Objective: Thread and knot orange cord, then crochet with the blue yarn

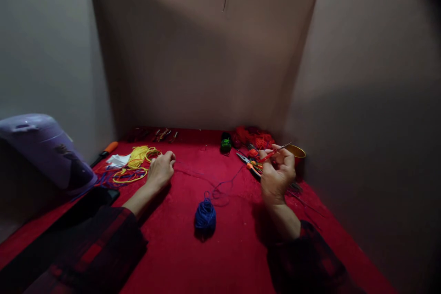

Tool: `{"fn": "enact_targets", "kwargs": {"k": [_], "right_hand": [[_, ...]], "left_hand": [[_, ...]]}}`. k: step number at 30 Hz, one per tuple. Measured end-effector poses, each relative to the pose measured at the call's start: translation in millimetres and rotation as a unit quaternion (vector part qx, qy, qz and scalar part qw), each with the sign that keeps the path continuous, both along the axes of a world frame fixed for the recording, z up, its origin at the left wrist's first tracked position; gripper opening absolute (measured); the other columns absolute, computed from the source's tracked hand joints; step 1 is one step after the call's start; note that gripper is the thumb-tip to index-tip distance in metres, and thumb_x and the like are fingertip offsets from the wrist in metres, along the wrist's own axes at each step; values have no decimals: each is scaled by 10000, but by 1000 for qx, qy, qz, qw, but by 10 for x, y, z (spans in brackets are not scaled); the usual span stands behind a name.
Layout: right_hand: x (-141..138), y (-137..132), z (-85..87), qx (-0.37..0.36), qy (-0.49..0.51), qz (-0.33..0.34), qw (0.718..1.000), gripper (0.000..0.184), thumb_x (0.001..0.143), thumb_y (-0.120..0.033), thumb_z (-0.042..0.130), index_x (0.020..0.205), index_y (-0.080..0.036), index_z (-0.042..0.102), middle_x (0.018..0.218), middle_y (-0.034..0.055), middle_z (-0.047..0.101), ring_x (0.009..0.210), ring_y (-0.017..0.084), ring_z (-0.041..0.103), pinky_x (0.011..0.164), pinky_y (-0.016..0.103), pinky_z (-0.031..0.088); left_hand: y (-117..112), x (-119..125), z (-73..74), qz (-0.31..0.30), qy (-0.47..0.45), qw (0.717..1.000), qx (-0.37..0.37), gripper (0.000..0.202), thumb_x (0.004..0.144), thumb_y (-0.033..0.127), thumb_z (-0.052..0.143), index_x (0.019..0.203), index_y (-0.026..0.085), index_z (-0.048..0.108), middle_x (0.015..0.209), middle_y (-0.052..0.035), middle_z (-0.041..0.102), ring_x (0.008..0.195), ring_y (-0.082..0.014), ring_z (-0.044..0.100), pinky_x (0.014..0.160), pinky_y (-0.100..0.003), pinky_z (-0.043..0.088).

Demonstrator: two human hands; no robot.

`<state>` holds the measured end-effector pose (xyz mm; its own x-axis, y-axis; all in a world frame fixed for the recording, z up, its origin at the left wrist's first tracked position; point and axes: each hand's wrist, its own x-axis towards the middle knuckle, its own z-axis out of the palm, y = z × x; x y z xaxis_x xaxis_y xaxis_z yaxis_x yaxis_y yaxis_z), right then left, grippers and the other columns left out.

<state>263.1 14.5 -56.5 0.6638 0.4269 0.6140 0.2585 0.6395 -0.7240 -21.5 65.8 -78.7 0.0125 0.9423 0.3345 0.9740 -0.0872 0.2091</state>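
My right hand point(277, 172) is raised above the red cloth point(234, 248), fingers closed around a red-handled crochet hook point(274, 153) whose metal tip points up and right. My left hand point(161, 169) rests on the cloth with its fingers curled, pinching a thin blue strand. That strand runs across the cloth to a ball of blue yarn point(205, 215) lying between my forearms. Beside the left hand is a loose heap of yellow yarn point(138, 161).
Pliers with orange grips point(248, 163), a green yarn ball point(226, 144), tangled red yarn point(257, 138) and a yellow bowl point(296, 152) sit at the back right. An orange-handled tool point(105, 151) and a lilac appliance point(44, 149) are at left. Cardboard walls enclose the area.
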Motion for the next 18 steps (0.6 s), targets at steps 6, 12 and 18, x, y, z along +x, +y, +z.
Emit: {"fn": "enact_targets", "kwargs": {"k": [6,12,18], "right_hand": [[48,-20,44,7,-13,-42,999,239,744,-208,646,961,-158,560,764,3,597,679,128,586,668,277,465],[10,-36,-16,-17,-66,-63,996,234,773,-208,597,992,-177,524,775,2,604,676,132,585,649,269,460],[24,-55,-163,-243,-369,-7,897,243,787,-168,507,1020,-213,562,806,10,656,684,147,595,620,244,417]], "left_hand": [[-9,-72,7,32,-54,997,53,241,822,160,411,959,207,604,935,-62,678,879,-210,614,727,-288,417],[-11,-128,54,109,-115,975,157,283,821,163,412,1043,204,583,963,-77,674,886,-238,612,710,-311,431],[1,-246,56,125,-96,976,150,278,800,157,415,974,198,627,921,-83,669,883,-252,588,741,-341,421]]}}
